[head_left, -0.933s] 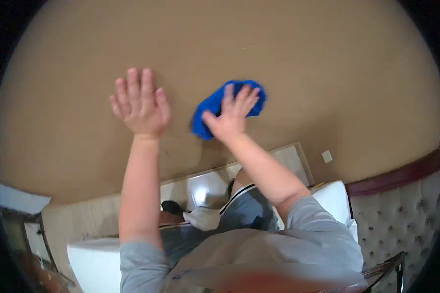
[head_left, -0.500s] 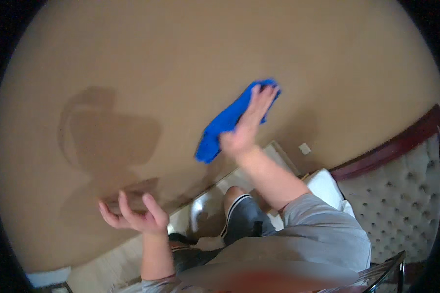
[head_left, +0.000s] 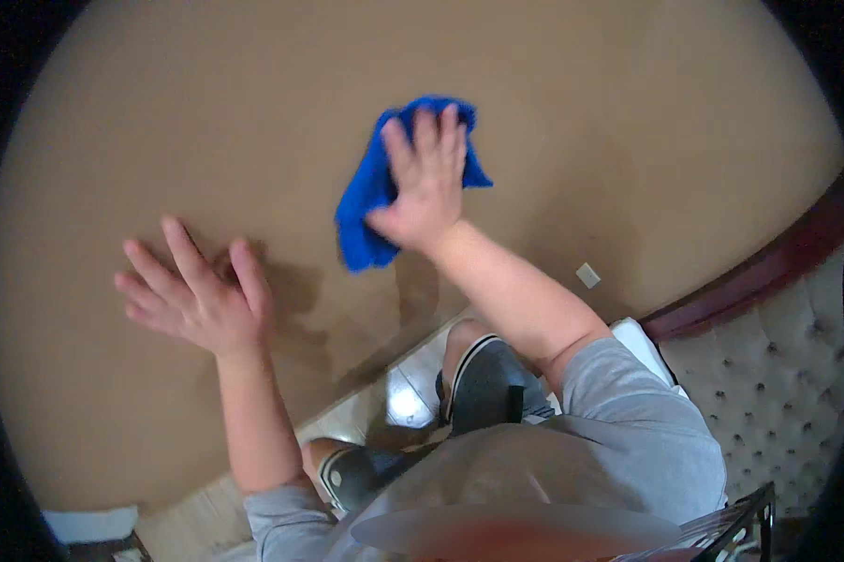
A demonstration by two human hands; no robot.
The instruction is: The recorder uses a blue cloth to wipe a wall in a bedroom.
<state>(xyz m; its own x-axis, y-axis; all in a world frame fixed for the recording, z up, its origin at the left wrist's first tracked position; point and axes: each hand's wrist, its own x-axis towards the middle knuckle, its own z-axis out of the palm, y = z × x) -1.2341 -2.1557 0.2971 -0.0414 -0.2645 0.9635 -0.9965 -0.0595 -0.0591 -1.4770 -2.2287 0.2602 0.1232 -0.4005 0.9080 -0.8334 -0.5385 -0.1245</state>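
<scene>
A bright blue cloth (head_left: 366,199) lies crumpled against the brown wall (head_left: 281,112). My right hand (head_left: 425,192) presses flat on top of it, fingers stretched and spread, thumb out toward the cloth's lower left part. The cloth sticks out past the fingertips and on both sides of the palm. To the left, my left hand (head_left: 202,295) is open and holds nothing. Its fingers are spread, and it is close to the wall; whether the fingertips touch is hard to tell.
A small white wall plate (head_left: 587,275) sits right of my right forearm. At the right stands a tufted grey headboard (head_left: 768,375) with a dark red wooden rim (head_left: 749,267). Pale shiny floor (head_left: 410,398) shows around my legs. A dark metal frame (head_left: 754,515) is at lower right.
My right hand has slid the blue cloth up and to the left along the wall, and its fingers are more spread. My left hand has risen toward the wall.
</scene>
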